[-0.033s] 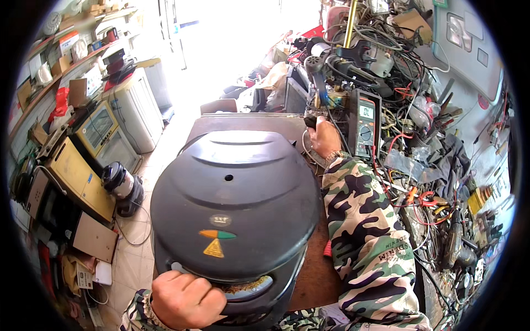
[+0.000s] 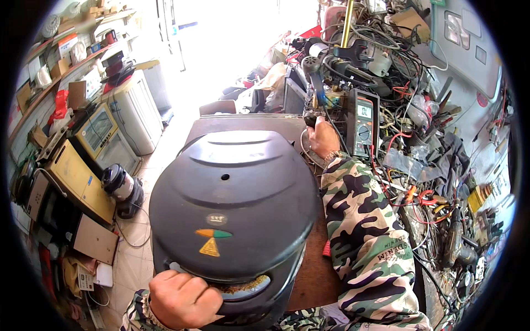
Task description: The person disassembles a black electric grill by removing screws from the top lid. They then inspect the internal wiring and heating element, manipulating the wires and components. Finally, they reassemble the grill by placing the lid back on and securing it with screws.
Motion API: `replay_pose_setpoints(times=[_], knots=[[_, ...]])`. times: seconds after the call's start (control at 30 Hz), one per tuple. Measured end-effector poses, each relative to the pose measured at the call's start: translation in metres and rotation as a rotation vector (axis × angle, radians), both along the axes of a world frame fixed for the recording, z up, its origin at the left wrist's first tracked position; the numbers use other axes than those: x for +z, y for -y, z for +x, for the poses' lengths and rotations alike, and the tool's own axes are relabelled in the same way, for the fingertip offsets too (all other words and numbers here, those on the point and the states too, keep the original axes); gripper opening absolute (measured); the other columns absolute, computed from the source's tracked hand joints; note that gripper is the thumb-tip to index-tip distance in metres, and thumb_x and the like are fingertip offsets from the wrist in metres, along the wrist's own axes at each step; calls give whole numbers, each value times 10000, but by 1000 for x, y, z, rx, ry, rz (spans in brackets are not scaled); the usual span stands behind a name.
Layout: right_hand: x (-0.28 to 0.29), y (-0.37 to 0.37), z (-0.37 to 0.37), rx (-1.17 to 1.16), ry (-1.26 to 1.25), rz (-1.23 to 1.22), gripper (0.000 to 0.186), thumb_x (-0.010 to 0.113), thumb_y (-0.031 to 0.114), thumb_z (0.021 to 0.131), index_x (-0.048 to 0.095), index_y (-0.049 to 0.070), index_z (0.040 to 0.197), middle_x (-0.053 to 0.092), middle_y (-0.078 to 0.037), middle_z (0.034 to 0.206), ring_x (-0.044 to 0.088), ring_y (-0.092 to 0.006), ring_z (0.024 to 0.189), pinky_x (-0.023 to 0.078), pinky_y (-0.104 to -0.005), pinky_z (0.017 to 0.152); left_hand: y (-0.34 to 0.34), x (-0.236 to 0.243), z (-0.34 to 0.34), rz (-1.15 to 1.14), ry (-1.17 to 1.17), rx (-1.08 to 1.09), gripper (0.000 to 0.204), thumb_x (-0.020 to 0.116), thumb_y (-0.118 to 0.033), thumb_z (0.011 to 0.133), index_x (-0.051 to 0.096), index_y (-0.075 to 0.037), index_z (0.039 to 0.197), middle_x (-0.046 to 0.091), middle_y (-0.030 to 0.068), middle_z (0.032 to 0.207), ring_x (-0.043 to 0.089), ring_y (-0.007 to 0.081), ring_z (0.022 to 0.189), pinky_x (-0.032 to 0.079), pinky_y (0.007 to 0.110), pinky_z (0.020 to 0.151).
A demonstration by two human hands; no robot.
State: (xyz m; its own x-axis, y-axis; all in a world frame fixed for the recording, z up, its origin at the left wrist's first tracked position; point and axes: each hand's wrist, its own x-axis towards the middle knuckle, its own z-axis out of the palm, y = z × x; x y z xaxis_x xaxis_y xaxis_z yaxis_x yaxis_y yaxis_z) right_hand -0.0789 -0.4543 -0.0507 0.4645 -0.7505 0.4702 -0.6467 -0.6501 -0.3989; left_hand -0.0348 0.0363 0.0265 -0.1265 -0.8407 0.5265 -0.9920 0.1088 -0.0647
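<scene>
The round, domed black plastic appliance (image 2: 251,229) sits on the brown bench (image 2: 310,278), lid (image 2: 226,190) down, what's left unclear, as the left hand (image 2: 186,299) curls at its front edge, grip hidden, and the right hand (image 2: 324,139) clasps a small dark object (image 2: 311,118).

1. On the left wall, a shelf (image 2: 77,67) carried boxes (image 2: 59,69) and a white jug (image 2: 43,76).
2. Below it, a red bag (image 2: 59,105) hung near a windowed cabinet (image 2: 98,132).
3. A white cabinet (image 2: 132,113) and a yellow cabinet (image 2: 85,175) lined that side.
4. A black-and-white appliance (image 2: 122,187) stood on the tiled floor (image 2: 132,237), beside a trailing cord (image 2: 126,239).
5. At the right, tangled cables (image 2: 381,44) lay heaped below a pale blue panel (image 2: 469,52).
6. Nearer were a clear bag (image 2: 424,107), a grey cloth (image 2: 455,157) and red-handled pliers (image 2: 425,200).
</scene>
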Motion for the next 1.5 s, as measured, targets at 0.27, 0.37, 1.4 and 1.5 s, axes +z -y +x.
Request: replay_pose_setpoints(times=[0.27, 0.37, 1.4, 1.5], knots=[[-20, -3, -6, 174, 96, -64, 229, 663, 191, 918, 641, -37, 912, 688, -292, 904, 670, -470, 886, 531, -550, 789, -1, 4, 4, -148, -30, 88, 320, 803, -265, 640, 543, -83, 676, 533, 48, 605, 547, 260, 501, 399, 372, 492], [-17, -2, -5, 232, 9, -9, 165, 665, 144, 884, 668, -8, 949, 698, -269, 940, 677, -447, 912, 544, -522, 801, 4, 8, -7, -137, -70, 158, 266, 784, -194, 674, 545, -79, 692, 574, 74, 635, 571, 279, 528, 429, 366, 526], [1, -55, -2, 682, -21, 392, 512, 733, 295, 816, 672, -35, 1202, 697, -272, 1132, 685, -375, 1089, 533, -418, 938, -84, -58, 18, -599, -391, 532, 832, 674, -711, 862, 559, 7, 1267, 594, 79, 1050, 541, 198, 908, 445, 375, 818], [5, -63, 8, 734, -21, 449, 536, 738, 310, 812, 669, -39, 1212, 696, -273, 1139, 684, -373, 1092, 531, -414, 942, -91, -63, 16, -645, -347, 553, 762, 676, -668, 887, 598, 4, 1239, 611, 77, 1070, 546, 200, 925, 449, 371, 822]])
